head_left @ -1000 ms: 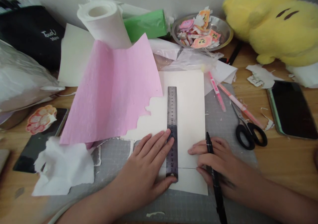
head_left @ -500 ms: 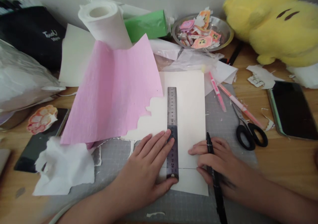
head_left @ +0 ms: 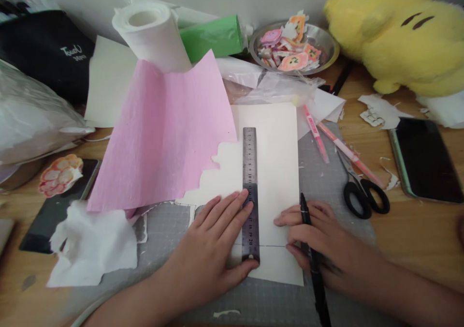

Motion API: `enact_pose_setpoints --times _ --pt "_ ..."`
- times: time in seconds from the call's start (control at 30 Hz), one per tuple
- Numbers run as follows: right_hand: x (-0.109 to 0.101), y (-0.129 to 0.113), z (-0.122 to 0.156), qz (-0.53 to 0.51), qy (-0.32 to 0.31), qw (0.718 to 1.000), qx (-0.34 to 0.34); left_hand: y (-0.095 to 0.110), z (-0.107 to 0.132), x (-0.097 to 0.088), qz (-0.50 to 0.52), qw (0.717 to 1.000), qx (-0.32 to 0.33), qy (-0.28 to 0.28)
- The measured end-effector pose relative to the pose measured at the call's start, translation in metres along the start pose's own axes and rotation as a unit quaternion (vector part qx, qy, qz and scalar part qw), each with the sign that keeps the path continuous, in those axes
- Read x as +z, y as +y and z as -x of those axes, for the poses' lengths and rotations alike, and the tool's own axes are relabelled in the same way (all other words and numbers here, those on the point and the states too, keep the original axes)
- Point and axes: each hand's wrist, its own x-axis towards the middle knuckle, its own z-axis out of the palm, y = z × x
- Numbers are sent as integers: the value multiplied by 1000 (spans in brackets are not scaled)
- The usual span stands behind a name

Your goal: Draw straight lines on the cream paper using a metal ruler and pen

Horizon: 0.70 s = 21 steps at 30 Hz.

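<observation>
A metal ruler (head_left: pixel 249 160) lies lengthwise on a sheet of white paper (head_left: pixel 277 172). My left hand (head_left: pixel 219 240) rests flat with fingers stretched, its fingertips and thumb on the ruler's lower half. A thin black line crosses the paper near its bottom edge, running beneath the ruler. At the paper's right edge, my right hand (head_left: pixel 313 235) holds a black pen (head_left: pixel 315 274) between its fingers, tip pointing away from me. Its fingertips touch the paper beside the line. Pink paper (head_left: pixel 166 138) with a ragged edge overlaps the white sheet's left side.
A grey cutting mat (head_left: pixel 329 177) lies underneath. Black-handled scissors (head_left: pixel 364 196), a pink marker (head_left: pixel 315 131) and a phone (head_left: pixel 427 157) are on the right. Behind stand a paper roll (head_left: pixel 155 41), a metal bowl (head_left: pixel 328 58) of paper cutouts and a yellow plush toy (head_left: pixel 409 41).
The whole view has shifted very slightly. Both hands, the ruler and the pen keep their places on the paper.
</observation>
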Motion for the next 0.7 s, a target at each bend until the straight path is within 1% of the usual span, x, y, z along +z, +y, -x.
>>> enact_pose_setpoints --times 0.13,0.27,0.4,0.57,0.7 --pt "0 -2 0 -9 5 1000 16 0 0 1 -2 1000 1 4" --pt "1 -1 0 -4 -2 1000 3 0 0 1 -13 1000 4 3" --pt "1 0 -1 -3 4 1000 8 0 0 1 -17 1000 3 1" --pt "1 2 0 11 1 1000 -14 0 0 1 -11 1000 3 1" --pt "3 3 3 6 14 1000 2 -1 0 0 -14 1000 2 1"
